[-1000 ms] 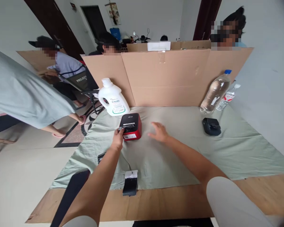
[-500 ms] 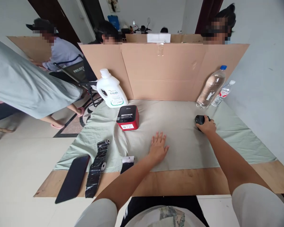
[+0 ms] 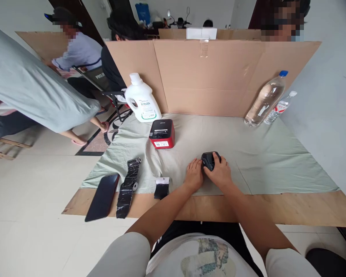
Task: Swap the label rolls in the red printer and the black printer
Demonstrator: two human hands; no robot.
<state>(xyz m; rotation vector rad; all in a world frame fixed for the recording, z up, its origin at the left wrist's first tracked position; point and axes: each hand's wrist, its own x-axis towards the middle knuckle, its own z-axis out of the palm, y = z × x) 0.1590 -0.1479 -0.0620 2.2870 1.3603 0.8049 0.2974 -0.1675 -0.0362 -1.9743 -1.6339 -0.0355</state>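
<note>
Two hands meet around one small black device (image 3: 207, 160), which we find on the cloth-covered worktop (image 3: 279, 209), near its front edge and directly before the person. We note the right hand (image 3: 221, 175) closed on it, its fingers bent over the top and far side with the thumb at the near side. The left hand (image 3: 194, 176) lies palm down at the device's left edge, fingers extended and close together; we cannot tell whether their tips touch the casing. As to progress, we judge the handling to be at an early stage: the right-hand grip is established, a two-handed hold is not, and whether any cover is open is too small to tell. Items untouched: the red-and-black box (image 3: 162, 134), upright beyond the left hand; the short white-and-black roll (image 3: 162, 188) nearer the edge; the black unrolled strips (image 3: 126, 200); and the dark flat slab (image 3: 102, 198) beside them.
</note>
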